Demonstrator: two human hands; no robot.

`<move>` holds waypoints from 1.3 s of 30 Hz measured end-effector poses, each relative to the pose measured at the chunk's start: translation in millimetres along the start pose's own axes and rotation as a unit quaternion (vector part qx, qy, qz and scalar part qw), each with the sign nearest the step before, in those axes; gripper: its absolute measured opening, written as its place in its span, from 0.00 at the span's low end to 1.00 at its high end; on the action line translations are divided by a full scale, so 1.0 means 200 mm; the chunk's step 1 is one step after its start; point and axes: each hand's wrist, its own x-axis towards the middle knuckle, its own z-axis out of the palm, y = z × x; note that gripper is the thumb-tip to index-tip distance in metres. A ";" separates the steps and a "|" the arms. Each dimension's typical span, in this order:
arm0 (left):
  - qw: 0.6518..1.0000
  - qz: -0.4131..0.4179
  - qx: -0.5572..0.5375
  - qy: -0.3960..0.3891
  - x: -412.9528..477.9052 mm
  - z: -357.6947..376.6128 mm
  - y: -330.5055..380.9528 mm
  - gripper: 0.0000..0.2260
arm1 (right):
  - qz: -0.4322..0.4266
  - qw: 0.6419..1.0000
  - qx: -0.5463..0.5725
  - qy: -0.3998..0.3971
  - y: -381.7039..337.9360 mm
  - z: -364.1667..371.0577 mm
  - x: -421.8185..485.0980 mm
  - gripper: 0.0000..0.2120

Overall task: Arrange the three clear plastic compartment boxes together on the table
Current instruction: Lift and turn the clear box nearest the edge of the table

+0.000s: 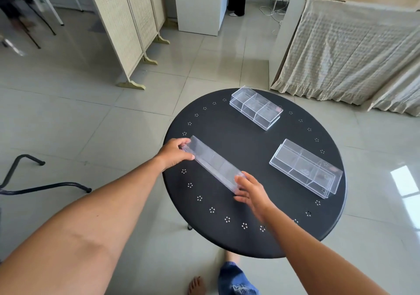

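Clear, glossy plastic makes up all three compartment boxes, each a long rectangle with thin inner dividers, set on a round matte black table (238, 140) whose rim is ringed with small punched flower-shaped hole clusters. The near box (213, 163) sits over the table's left side, tipped up on its long edge so that one broad wall faces the camera; whether its lower edge touches the tabletop cannot be told. Its long axis runs diagonally, from far-left to near-right. The left hand (173, 154) clamps the far-left end, thumb on the near side and fingers curled over the top. The right hand (251, 192) closes on the near-right end, fingers spread along the box's end wall.

Far box (256, 108) lies flat near the table's far edge, three compartments showing, its length running far-left to near-right. Right box (305, 168) lies flat on the table's right side on a similar diagonal, well apart from the other two.

Pale glazed floor tiles (91, 117) reflect window light, and a woven folding screen (127, 22) stands beyond
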 end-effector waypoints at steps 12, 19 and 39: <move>0.998 -0.048 -0.046 0.023 0.00 0.07 -0.02 0.28 | 0.218 0.976 -0.007 0.007 -0.21 0.02 0.04 0.40; 0.995 -0.069 -0.060 0.038 0.05 0.11 -0.03 0.28 | 0.216 0.975 -0.028 0.034 -0.23 0.06 0.06 0.44; 0.995 -0.084 -0.061 0.000 0.05 0.14 -0.11 0.29 | 0.106 0.970 -0.216 0.042 -0.26 0.06 0.04 0.12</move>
